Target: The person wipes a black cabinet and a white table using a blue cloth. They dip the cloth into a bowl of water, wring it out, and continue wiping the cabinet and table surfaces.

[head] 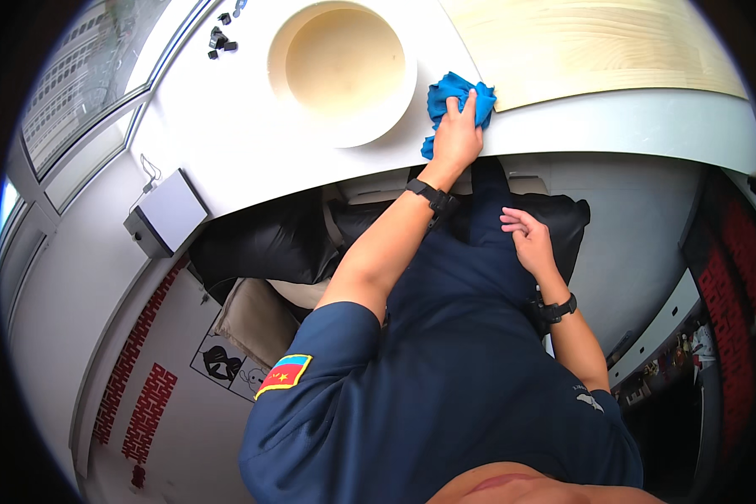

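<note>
My left hand [458, 135] grips a crumpled blue cloth [444, 89] on the white tabletop [227, 151], near its front edge. Two fingers stretch over the folds, and the rest of the hand's grip is partly hidden. The cloth lies beside the corner of a pale wooden board [592, 47]. Just left of it stands a round white basin [302, 129] with what looks like cloudy, pale tan liquid inside. Below the table edge my right hand [532, 242] hangs over my dark trousers, fingers slightly curled and apart, holding nothing.
Several small black pieces [218, 39] lie at the table's far left, near the window [88, 75]. A box with a pale top [171, 211] and a cable sits by the left table edge. Black seating [264, 239] and a beige cushion [255, 318] are below the tabletop.
</note>
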Available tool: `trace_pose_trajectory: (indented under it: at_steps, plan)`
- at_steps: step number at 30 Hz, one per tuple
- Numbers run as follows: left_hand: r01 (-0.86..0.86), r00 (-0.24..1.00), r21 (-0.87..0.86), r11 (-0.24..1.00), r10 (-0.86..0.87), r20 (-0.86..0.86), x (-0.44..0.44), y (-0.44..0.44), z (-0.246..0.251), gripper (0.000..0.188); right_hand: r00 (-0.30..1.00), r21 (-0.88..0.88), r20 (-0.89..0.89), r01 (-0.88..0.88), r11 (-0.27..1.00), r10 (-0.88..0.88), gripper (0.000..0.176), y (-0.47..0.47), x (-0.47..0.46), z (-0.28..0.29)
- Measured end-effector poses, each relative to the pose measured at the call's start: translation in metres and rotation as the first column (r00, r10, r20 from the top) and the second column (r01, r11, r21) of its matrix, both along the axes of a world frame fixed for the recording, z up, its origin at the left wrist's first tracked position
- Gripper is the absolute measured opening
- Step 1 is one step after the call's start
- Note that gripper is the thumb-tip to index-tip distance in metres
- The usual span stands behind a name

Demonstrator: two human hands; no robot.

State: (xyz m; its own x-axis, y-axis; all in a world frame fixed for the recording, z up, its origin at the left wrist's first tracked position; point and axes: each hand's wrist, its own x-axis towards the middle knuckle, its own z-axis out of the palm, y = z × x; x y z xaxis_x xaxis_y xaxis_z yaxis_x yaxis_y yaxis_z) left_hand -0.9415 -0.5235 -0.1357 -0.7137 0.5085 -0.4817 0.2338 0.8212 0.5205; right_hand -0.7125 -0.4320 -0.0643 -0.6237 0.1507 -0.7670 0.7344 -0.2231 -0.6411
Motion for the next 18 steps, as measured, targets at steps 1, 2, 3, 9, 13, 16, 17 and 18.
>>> trace_pose_trajectory:
  at_steps: [1, 2, 3, 9, 13, 16, 17, 18]
  plan:
    - [0.029, 0.988, -0.005, 1.000, -0.028, 0.153, 0.007, -0.014, 0.010, 0.060, 1.000, -0.007, -0.018, 0.000, 1.000, 0.000, 0.045, 0.001, -0.002, 0.002]
    - [-0.002, 0.962, 0.114, 0.994, -0.030, 0.273, 0.011, -0.028, 0.022, 0.059, 0.999, 0.044, -0.044, -0.011, 0.999, 0.013, 0.046, 0.002, -0.007, 0.003]
    - [-0.017, 0.935, 0.242, 0.970, -0.071, 0.348, 0.011, -0.042, 0.035, 0.054, 0.997, 0.085, -0.068, -0.019, 0.996, 0.025, 0.046, 0.003, -0.014, 0.006]
    - [-0.897, 0.257, 0.206, 0.392, 0.081, 0.963, -0.001, -0.095, 0.144, 0.055, 0.976, -0.271, -0.213, -0.112, 0.956, 0.054, 0.111, 0.008, -0.088, 0.050]
    - [-0.862, 0.378, 0.272, 0.427, 0.185, 0.907, -0.021, -0.119, 0.181, 0.062, 0.961, -0.729, -0.225, -0.059, 0.682, -0.158, 0.088, -0.010, -0.149, 0.085]
    - [-0.634, 0.717, 0.381, 0.673, 0.326, 0.617, -0.038, -0.130, 0.180, 0.056, 0.984, -0.419, -0.174, -0.050, 0.907, -0.026, 0.056, -0.031, -0.196, 0.092]
    - [-0.564, 0.785, 0.323, 0.760, 0.372, 0.495, -0.046, -0.134, 0.177, 0.053, 0.983, -0.333, -0.181, -0.079, 0.940, 0.019, 0.048, -0.036, -0.210, 0.090]
    - [-0.596, 0.768, 0.327, 0.733, 0.402, 0.499, -0.055, -0.138, 0.174, 0.053, 0.977, -0.275, -0.212, -0.027, 0.961, -0.034, 0.035, -0.045, -0.224, 0.087]
